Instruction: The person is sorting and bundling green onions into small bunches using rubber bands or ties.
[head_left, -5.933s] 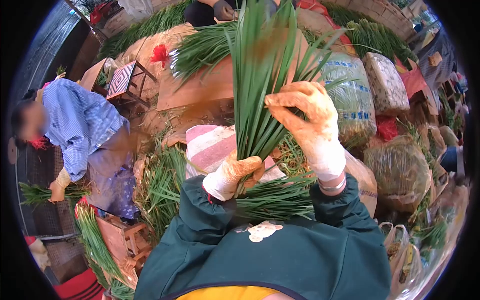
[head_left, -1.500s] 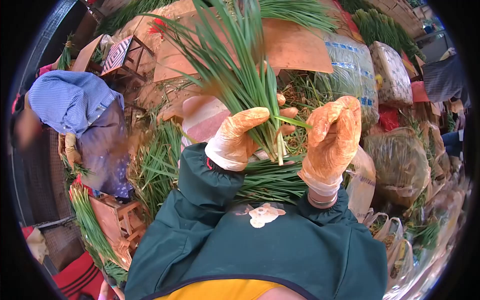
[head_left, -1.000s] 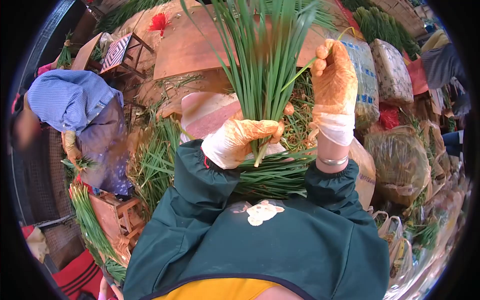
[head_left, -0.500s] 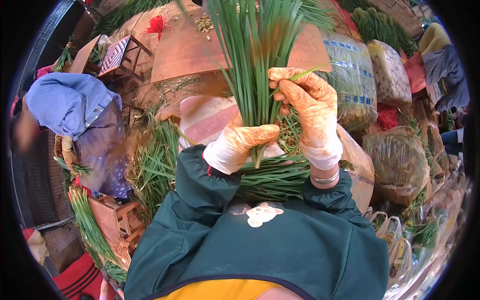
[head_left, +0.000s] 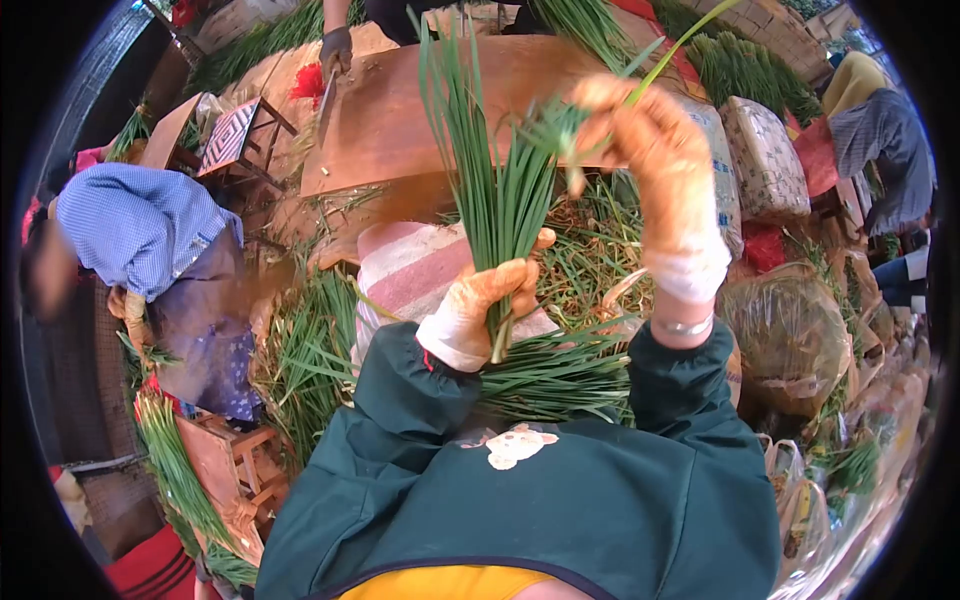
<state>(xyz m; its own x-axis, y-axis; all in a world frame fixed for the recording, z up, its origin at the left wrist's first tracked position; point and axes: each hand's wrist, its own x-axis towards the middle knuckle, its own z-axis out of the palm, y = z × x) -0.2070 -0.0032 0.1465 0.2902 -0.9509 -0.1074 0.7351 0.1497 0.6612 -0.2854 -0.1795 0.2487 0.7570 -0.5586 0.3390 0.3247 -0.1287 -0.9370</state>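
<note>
Gloved in stained white, my left hand [head_left: 485, 305] is closed around the lower stems of an upright bunch of garlic chives [head_left: 500, 215]. To the right of the bunch and higher up, my right hand [head_left: 655, 155] is raised, smeared by motion. A long yellow-green chive leaf [head_left: 668, 60] sticks up from its pinched fingers, with blurred green leaf ends on their left side. Below both hands, a pile of chives [head_left: 560, 375] lies across my lap. Behind the bunch are a striped cloth [head_left: 415, 270] and scattered loose leaves [head_left: 590, 265].
Ahead stands a wooden board [head_left: 390, 130]; beyond it a co-worker's dark-gloved hand [head_left: 337, 50] holds a blade. At left, a person in a checked shirt [head_left: 140, 215] bends over near a small wooden stool [head_left: 235, 460]. Filled plastic bags [head_left: 785, 335] stand at right.
My right hand has moved up and right, away from the bunch, with the leaf. My left hand and the bunch have shifted slightly down. A co-worker's hand with a blade has appeared beyond the board.
</note>
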